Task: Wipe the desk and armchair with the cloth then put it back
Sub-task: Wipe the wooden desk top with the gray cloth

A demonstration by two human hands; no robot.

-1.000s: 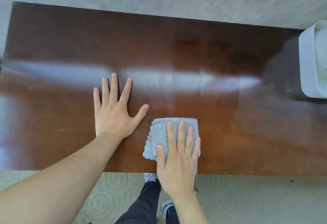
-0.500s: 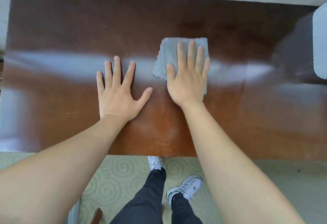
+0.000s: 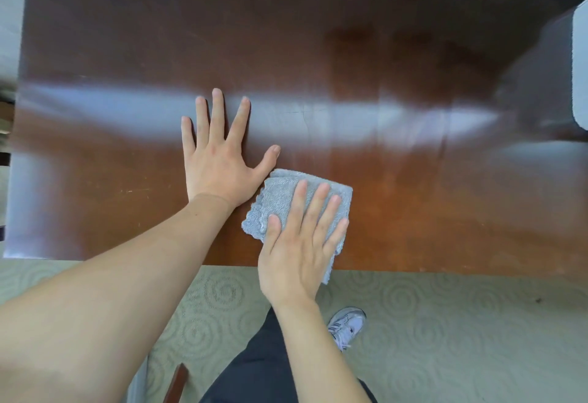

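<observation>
Now the grey cloth (image 3: 288, 203) has come back from the middle of the desk (image 3: 413, 52) to its near edge, while the left hand (image 3: 219, 160) has stayed flat and spread on the wood. Folded, the cloth lies under the right hand (image 3: 299, 243), its lower corner hanging past the edge and its upper left corner touching the left thumb's base. Straight, slightly spread fingers (image 3: 321, 208) press it down.

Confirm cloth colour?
Light grey-blue cloth, fluffy texture, no pattern; head view, under right hand.
</observation>
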